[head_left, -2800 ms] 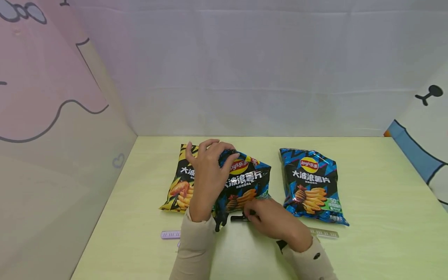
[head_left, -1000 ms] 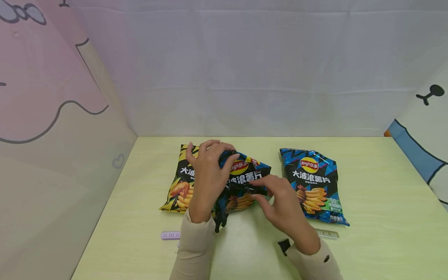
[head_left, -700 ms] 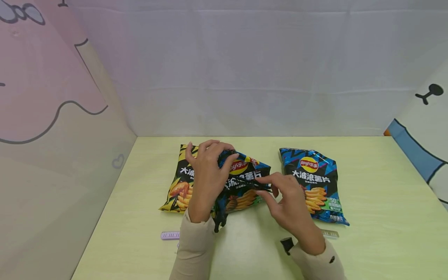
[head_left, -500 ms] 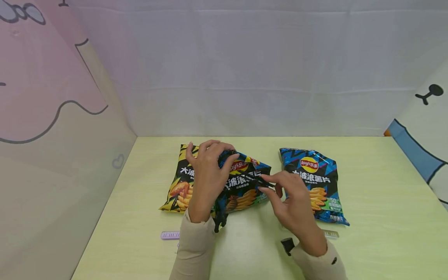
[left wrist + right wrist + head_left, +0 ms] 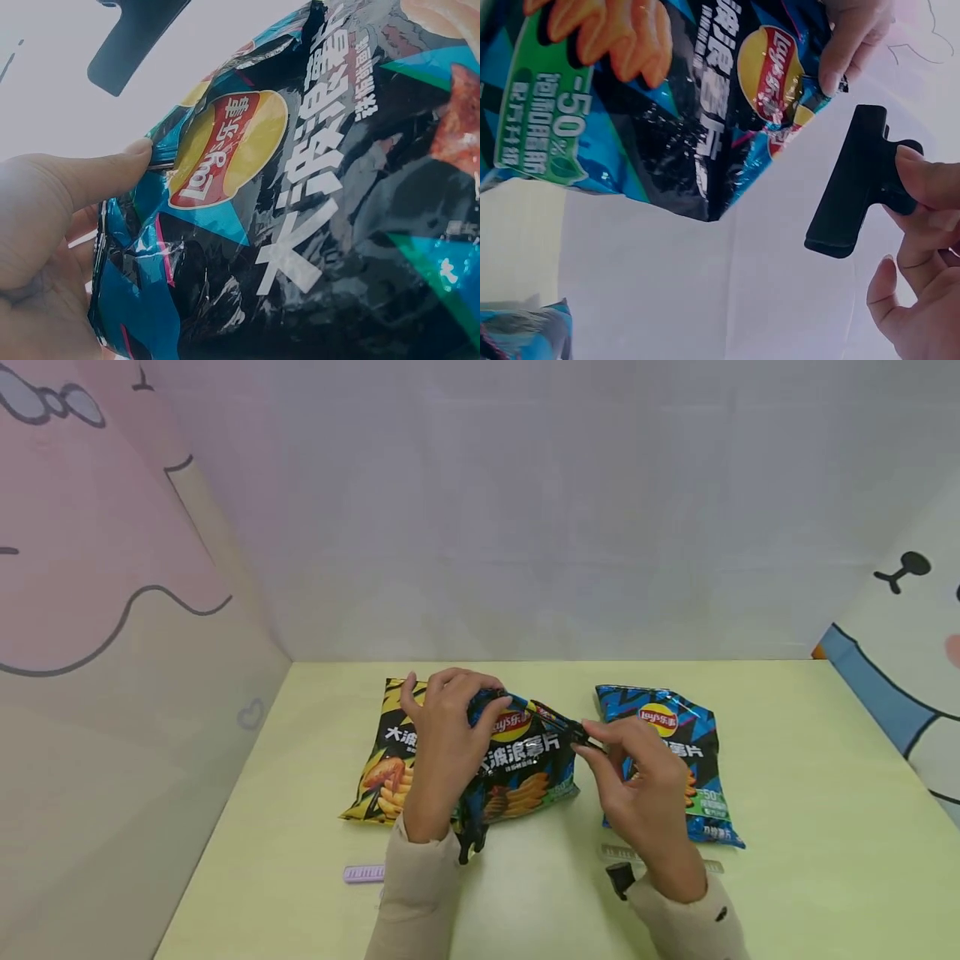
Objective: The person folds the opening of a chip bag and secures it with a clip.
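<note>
Chip bag mid-frame is folded, top pinched by left hand, but the clip pinched in right hand isn't on yet.

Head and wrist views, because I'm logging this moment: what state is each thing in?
Held blue chip bag: top edge folded over, no clip on it
Black clip: pinched in the right hand, apart from that bag
Left hand: gripping the bag's folded top
Yellow chip bag: lying face up, partly hidden
Other blue chip bag: lying face up, partly hidden
Purple strip: lying down, partly hidden
</note>
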`<act>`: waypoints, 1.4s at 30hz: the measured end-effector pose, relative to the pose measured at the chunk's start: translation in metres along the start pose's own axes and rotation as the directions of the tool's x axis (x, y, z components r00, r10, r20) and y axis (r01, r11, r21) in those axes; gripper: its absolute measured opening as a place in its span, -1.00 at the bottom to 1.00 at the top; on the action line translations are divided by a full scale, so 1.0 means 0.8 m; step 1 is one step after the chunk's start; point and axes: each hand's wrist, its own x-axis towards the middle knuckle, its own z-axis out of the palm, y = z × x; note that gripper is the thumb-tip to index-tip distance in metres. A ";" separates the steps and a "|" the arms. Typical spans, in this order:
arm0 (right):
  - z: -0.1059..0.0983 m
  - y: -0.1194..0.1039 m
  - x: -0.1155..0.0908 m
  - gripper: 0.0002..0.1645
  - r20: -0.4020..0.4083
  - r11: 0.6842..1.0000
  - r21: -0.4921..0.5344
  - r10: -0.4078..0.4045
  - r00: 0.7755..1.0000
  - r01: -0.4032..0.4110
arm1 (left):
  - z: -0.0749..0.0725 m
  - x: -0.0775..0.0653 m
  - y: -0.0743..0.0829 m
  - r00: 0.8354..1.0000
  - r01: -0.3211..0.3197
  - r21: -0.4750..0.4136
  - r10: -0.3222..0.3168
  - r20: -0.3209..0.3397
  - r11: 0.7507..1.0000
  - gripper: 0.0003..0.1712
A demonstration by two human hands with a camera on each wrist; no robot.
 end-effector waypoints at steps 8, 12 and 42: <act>0.002 -0.002 0.001 -0.55 0.025 0.996 -0.008 0.092 0.995 -0.092 | 0.001 -0.009 -0.002 0.999 0.013 -0.008 -0.013 0.030 1.000 -0.84; 0.003 -0.001 0.000 -0.58 0.061 0.990 -0.013 0.139 0.988 -0.139 | 0.002 -0.011 -0.002 0.999 0.011 -0.015 -0.011 0.035 1.000 -0.84; 0.004 0.023 0.010 -0.56 0.126 0.990 0.027 0.135 0.983 -0.139 | -0.006 -0.002 -0.004 0.996 -0.025 -0.083 0.032 0.087 0.996 -0.87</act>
